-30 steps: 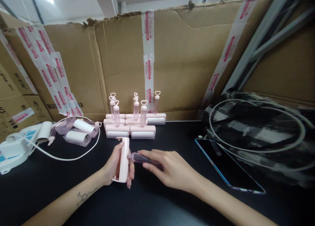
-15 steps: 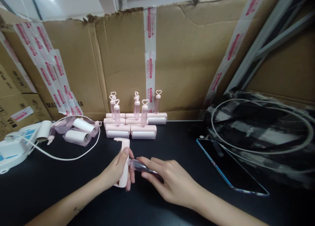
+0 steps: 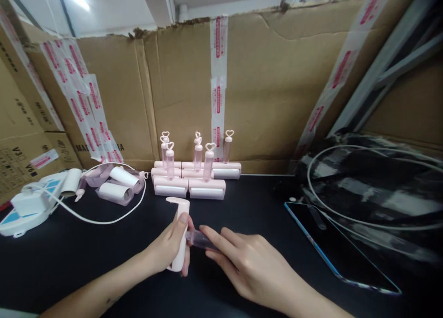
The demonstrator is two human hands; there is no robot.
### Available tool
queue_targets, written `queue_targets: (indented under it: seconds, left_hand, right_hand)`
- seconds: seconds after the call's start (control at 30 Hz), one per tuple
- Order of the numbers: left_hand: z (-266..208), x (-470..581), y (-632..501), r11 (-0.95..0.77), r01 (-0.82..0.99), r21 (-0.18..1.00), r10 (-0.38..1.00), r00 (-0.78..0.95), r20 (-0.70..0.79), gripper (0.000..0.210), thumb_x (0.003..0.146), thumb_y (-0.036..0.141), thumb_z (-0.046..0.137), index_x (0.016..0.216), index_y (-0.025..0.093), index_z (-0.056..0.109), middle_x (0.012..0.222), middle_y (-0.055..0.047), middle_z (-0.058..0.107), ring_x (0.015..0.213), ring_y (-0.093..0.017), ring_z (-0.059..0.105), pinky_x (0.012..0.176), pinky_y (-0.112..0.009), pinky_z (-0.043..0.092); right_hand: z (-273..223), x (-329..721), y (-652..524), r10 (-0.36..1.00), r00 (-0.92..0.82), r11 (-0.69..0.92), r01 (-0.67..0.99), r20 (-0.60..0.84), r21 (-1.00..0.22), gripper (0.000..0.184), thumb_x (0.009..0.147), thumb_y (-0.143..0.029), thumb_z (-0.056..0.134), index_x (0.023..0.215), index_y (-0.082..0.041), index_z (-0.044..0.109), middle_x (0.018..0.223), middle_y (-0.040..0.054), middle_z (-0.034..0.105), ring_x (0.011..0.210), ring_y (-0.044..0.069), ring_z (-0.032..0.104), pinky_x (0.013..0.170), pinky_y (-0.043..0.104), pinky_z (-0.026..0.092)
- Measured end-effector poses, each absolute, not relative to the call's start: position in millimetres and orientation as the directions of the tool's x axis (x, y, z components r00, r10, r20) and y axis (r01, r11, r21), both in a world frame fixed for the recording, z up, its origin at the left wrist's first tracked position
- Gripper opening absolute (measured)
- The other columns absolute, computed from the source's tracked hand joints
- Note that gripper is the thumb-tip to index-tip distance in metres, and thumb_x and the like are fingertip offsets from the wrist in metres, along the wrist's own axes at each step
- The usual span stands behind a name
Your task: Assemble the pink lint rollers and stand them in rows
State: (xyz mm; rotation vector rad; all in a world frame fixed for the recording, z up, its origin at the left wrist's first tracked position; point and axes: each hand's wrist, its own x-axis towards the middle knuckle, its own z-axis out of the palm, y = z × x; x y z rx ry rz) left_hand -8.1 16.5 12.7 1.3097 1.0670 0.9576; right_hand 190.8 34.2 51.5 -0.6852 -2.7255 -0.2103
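My left hand [image 3: 166,245] is closed around a pale pink lint roller frame [image 3: 183,209], held upright over the black table. Its fingers curl behind the frame, and no paper roll shows in it. My right hand [image 3: 251,267] grips a translucent pinkish handle [image 3: 201,241] between thumb and fingers. The handle's narrow end meets the side of the frame; how far it goes in cannot be made out. Beyond my hands stand several lint rollers [image 3: 206,189] in rows, their clear handles pointing up and ending in heart-shaped loops.
On the left lie loose white paper rolls [image 3: 114,190] with translucent covers, beside a white power strip [image 3: 48,212] and its looped cable. To the right are a phone [image 3: 341,244] and a dark plastic bag [image 3: 374,189] with a pale cable. A cardboard wall [image 3: 180,87] closes off the back.
My view has shifted slightly, moving the scene a little to the right. Both hands keep their grips, and the handle still meets the frame; my right fingers have shifted slightly along it.
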Motion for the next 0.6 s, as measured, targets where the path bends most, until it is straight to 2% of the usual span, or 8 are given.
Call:
queue_targets:
  seconds: [0.07, 0.2, 0.3, 0.43, 0.53, 0.6]
  left_hand:
    - [16.4, -10.2, 15.3, 0.026, 0.100, 0.995, 0.967, 0.249, -0.051, 0.056, 0.080, 0.072, 0.015, 0.087, 0.022, 0.039, 0.031, 0.007, 0.047, 0.023, -0.012, 0.042, 0.027, -0.015, 0.026]
    - [17.4, -14.1, 11.8, -0.104, 0.228, 0.968, 0.960, 0.276, 0.038, 0.049, 0.084, 0.066, 0.021, 0.089, 0.020, 0.040, 0.034, 0.009, 0.044, 0.027, -0.010, 0.041, 0.032, -0.015, 0.028]
    - [11.7, -14.7, 11.8, -0.122, 0.256, 0.959, 0.951, 0.308, 0.039, 0.046, 0.087, 0.062, 0.022, 0.091, 0.020, 0.040, 0.034, 0.010, 0.043, 0.027, -0.009, 0.041, 0.032, -0.015, 0.029]
    - [5.5, -12.2, 15.6, -0.060, 0.247, 0.967, 0.960, 0.281, -0.012, 0.045, 0.086, 0.062, 0.024, 0.092, 0.020, 0.039, 0.034, 0.011, 0.042, 0.024, -0.010, 0.042, 0.029, -0.015, 0.025]
    - [5.8, -9.2, 14.8, -0.052, 0.289, 0.956, 0.966, 0.259, -0.025, 0.045, 0.087, 0.061, 0.025, 0.094, 0.019, 0.039, 0.033, 0.011, 0.040, 0.025, -0.011, 0.043, 0.028, -0.015, 0.024]
    - [6.0, -7.3, 11.6, -0.090, 0.307, 0.947, 0.968, 0.249, 0.011, 0.045, 0.087, 0.060, 0.025, 0.095, 0.018, 0.039, 0.035, 0.011, 0.039, 0.026, -0.010, 0.043, 0.029, -0.015, 0.025]
  right_hand:
    - [51.9, 190.0, 32.5, 0.482, -0.814, 0.869, 0.492, 0.325, -0.054, 0.036, 0.092, -0.027, 0.037, 0.125, -0.015, 0.048, 0.078, 0.0060, 0.064, 0.058, 0.018, 0.061, 0.047, 0.026, 0.034]
    - [55.7, 186.9, 30.9, 0.591, -0.772, 0.778, 0.469, 0.233, -0.418, 0.030, 0.092, -0.032, 0.039, 0.112, -0.021, 0.058, 0.078, 0.0029, 0.067, 0.063, 0.016, 0.061, 0.056, 0.023, 0.039]
    - [56.4, 183.9, 33.5, 0.625, -0.770, 0.676, 0.448, 0.132, -0.585, 0.030, 0.092, -0.036, 0.040, 0.104, -0.021, 0.064, 0.077, 0.0005, 0.068, 0.061, 0.015, 0.060, 0.056, 0.022, 0.039]
    - [51.2, 181.2, 36.1, 0.652, -0.754, 0.606, 0.456, 0.078, -0.652, 0.031, 0.090, -0.037, 0.043, 0.100, -0.020, 0.066, 0.076, 0.0003, 0.069, 0.062, 0.016, 0.059, 0.054, 0.022, 0.039]
    - [46.3, 181.6, 31.0, 0.674, -0.732, 0.619, 0.486, 0.099, -0.617, 0.030, 0.090, -0.037, 0.042, 0.099, -0.021, 0.066, 0.073, 0.0013, 0.068, 0.061, 0.017, 0.061, 0.054, 0.023, 0.040]
    - [44.0, 182.7, 25.2, 0.684, -0.712, 0.655, 0.505, 0.157, -0.563, 0.030, 0.090, -0.036, 0.042, 0.105, -0.022, 0.063, 0.079, 0.0033, 0.069, 0.065, 0.018, 0.063, 0.057, 0.023, 0.041]
